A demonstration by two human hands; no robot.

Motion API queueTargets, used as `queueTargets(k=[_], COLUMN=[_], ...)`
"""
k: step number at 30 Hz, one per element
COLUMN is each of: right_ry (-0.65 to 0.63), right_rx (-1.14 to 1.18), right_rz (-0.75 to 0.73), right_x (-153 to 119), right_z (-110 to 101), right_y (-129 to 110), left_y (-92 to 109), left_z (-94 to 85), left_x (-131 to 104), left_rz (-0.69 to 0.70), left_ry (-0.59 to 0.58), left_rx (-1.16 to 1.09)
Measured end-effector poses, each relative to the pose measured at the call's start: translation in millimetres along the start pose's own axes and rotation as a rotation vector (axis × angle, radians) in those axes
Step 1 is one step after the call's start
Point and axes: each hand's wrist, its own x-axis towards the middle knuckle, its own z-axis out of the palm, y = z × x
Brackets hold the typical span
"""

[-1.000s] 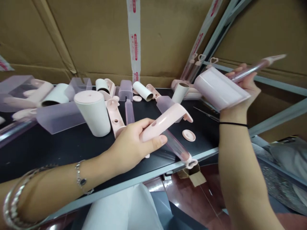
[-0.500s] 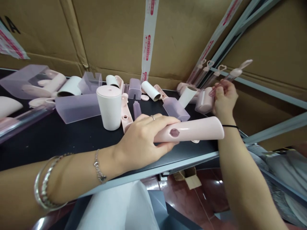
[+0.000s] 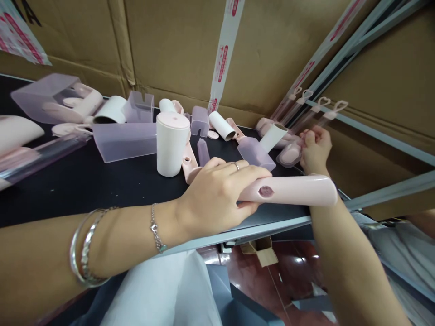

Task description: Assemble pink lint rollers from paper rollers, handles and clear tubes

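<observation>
My left hand (image 3: pixel 220 194) is wrapped round a long pale pink plastic casing (image 3: pixel 299 189) with an oval hole in its side. The casing lies almost level above the table's front edge, its far end overlapping my right forearm. At the table's right end, my right hand (image 3: pixel 316 147) has its fingers curled at the lower part of a clear tube (image 3: pixel 326 120) topped by a pink heart-shaped loop (image 3: pixel 340 107). That tube leans on the metal rail beside several similar ones. Close to those fingers lie rounded pink pieces in clear wrap (image 3: pixel 290 154).
A white cylinder with a pink lid (image 3: pixel 172 145) stands mid-table. Around it lie translucent purple boxes (image 3: pixel 124 141), white tubes (image 3: pixel 222 126) and pink parts. Cardboard (image 3: pixel 176 50) backs the table; a metal rail (image 3: pixel 380 127) bounds the right. An open carton (image 3: pixel 267 256) is on the floor.
The heart-topped tube at my right hand has come down and back, against the rail beside the others. My left hand still grips the casing. The view has shifted slightly.
</observation>
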Motion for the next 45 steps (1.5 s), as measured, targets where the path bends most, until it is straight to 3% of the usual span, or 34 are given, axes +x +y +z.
queueTargets(k=[5, 18, 23, 25, 28, 30, 31, 32, 33, 34, 35, 37, 40, 43, 45], right_ry=[0.055, -0.076, -0.035, 0.078, 0.341, 0.445, 0.375, 0.217, 0.018, -0.281, -0.46, -0.574, -0.684, -0.832, -0.836], right_rx=[0.012, -0.175, -0.232, -0.263, -0.273, -0.188, -0.146, -0.202, -0.325, -0.478, -0.545, -0.575, -0.544, -0.569, -0.616], right_rz=[0.031, 0.03, 0.019, -0.045, -0.258, -0.558, -0.656, -0.644, -0.59, -0.546, -0.522, -0.478, -0.475, -0.506, -0.553], right_x=[-2.8, -1.6, -3.3, -5.1, -27.7, -63.4, -86.1, -109.8, -132.6, -152.6, -168.4, -185.6, -184.5, -178.1, -179.3], right_z=[4.2, -4.9, -3.9, -5.1, -9.8, -15.1, -18.3, -21.5, -24.3, -26.3, -27.4, -26.4, -20.1, -12.0, -7.8], right_y=[-0.5, 0.0, -6.7, -24.3, -80.6, -130.9, -155.6, -178.0, -196.6, -210.8, -220.2, -225.9, -216.2, -207.4, -206.0], left_y=[-0.9, 0.0, 0.5, 0.5, -0.9, -2.9, -4.2, -5.5, -6.7, -7.8, -8.7, -9.8, -10.6, -11.2, -11.9], left_z=[0.9, 0.6, -0.4, -0.9, -1.9, -2.9, -3.3, -3.6, -3.7, -3.7, -3.4, -2.8, -2.5, -3.3, -3.3], left_x=[-0.9, -0.8, -0.1, 0.4, 1.8, 3.1, 3.8, 4.3, 4.7, 4.8, 4.8, 4.5, 4.6, 6.2, 7.6], left_rz=[0.019, -0.015, -0.028, -0.04, -0.125, -0.222, -0.268, -0.307, -0.337, -0.357, -0.372, -0.394, -0.405, -0.408, -0.429], left_ry=[-0.008, -0.074, -0.051, -0.045, -0.02, -0.002, 0.0, -0.001, -0.007, -0.012, -0.012, -0.002, -0.016, -0.135, -0.229], left_rx=[0.002, -0.036, -0.042, -0.052, -0.127, -0.206, -0.24, -0.266, -0.285, -0.302, -0.319, -0.356, -0.385, -0.316, -0.249])
